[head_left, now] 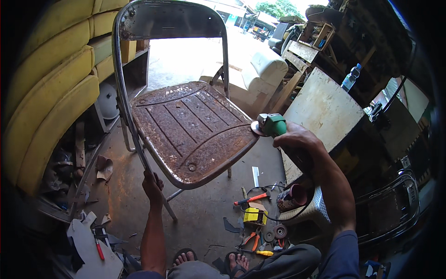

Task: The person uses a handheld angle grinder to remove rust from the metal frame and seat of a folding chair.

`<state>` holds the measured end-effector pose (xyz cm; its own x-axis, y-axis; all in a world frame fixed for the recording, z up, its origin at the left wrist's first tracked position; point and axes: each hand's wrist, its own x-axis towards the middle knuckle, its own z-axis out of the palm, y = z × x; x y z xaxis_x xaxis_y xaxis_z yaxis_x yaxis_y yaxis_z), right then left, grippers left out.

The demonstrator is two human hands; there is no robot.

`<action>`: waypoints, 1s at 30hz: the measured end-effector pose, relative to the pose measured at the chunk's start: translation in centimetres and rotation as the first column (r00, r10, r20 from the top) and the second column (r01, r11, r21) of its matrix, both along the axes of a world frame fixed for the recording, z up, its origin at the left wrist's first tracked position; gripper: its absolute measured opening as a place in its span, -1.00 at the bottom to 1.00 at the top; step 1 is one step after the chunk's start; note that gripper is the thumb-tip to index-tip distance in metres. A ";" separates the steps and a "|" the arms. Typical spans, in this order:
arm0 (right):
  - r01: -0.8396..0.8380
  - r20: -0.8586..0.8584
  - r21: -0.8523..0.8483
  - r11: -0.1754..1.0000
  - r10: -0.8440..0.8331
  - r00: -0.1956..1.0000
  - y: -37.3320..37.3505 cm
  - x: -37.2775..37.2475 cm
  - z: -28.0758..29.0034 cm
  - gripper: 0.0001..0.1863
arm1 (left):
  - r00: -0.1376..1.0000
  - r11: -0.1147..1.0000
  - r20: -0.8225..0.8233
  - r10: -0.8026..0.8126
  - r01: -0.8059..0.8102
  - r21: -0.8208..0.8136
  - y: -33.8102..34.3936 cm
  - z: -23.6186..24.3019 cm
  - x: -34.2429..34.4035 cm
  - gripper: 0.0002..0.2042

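A metal folding chair (pixel 190 132) with a rusty brown seat and shiny tubular frame stands in front of me. My left hand (pixel 152 185) is wrapped round the chair's front leg tube, below the seat. In my right hand (pixel 302 141) is a green angle grinder (pixel 273 124), gripped by its body. Its pale disc (pixel 257 128) is at the right edge of the seat, touching or very near the rim. I cannot tell whether the disc is spinning. Part of the grinder's body is hidden behind my hand.
Pliers (pixel 255 238), an orange-handled hammer (pixel 251 199), a yellow box (pixel 255 215) and spare discs (pixel 280 231) lie on the floor near my feet. A black cable loops there. Yellow cushions (pixel 51 135) are stacked left. A pale board (pixel 320 114) with a bottle (pixel 351 77) stands right.
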<state>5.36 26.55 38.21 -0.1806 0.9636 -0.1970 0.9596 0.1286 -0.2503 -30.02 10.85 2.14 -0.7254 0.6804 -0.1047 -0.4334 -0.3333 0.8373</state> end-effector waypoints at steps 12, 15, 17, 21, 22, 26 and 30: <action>-0.041 0.200 -0.034 0.999 0.047 0.979 4.2 -10.0 2.2 -0.27 | 1.000 1.000 -0.002 0.027 -0.028 -0.008 -0.2 -0.3 -0.2 -0.53; -0.029 0.153 -0.028 0.999 0.033 0.988 4.8 -8.5 1.4 -0.30 | 0.999 0.999 -0.015 0.040 -0.040 0.011 -0.1 -0.7 -0.4 -0.53; -0.040 0.122 -0.029 0.999 0.043 0.992 5.1 -6.2 0.9 -0.29 | 0.999 0.999 -0.020 0.036 -0.036 0.012 -0.1 -0.4 -0.1 -0.53; 0.021 -0.047 -0.080 0.997 -0.025 0.999 3.0 -1.7 0.3 -0.35 | 1.000 1.000 -0.019 0.017 -0.017 0.011 0.0 -0.7 0.0 -0.52; 0.012 -0.049 -0.075 0.997 -0.016 0.999 2.3 -0.3 0.0 -0.32 | 1.000 1.000 -0.012 0.018 -0.017 0.008 0.0 -0.8 -0.2 -0.51; -0.039 0.013 0.048 0.998 0.039 0.999 -2.6 1.4 0.7 -0.25 | 0.999 0.998 0.010 0.052 -0.052 -0.033 0.1 -1.0 -0.3 -0.49; -0.016 0.305 0.187 0.982 -0.043 0.952 -2.3 1.8 -0.2 -0.24 | 0.995 0.999 -0.088 0.047 -0.048 -0.019 0.3 -1.6 -0.8 -0.49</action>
<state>7.12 24.28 37.96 -0.1267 0.9902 -0.0584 0.9879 0.1313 0.0825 -30.79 11.16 0.50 -0.7638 0.6432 -0.0533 -0.3427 -0.3341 0.8780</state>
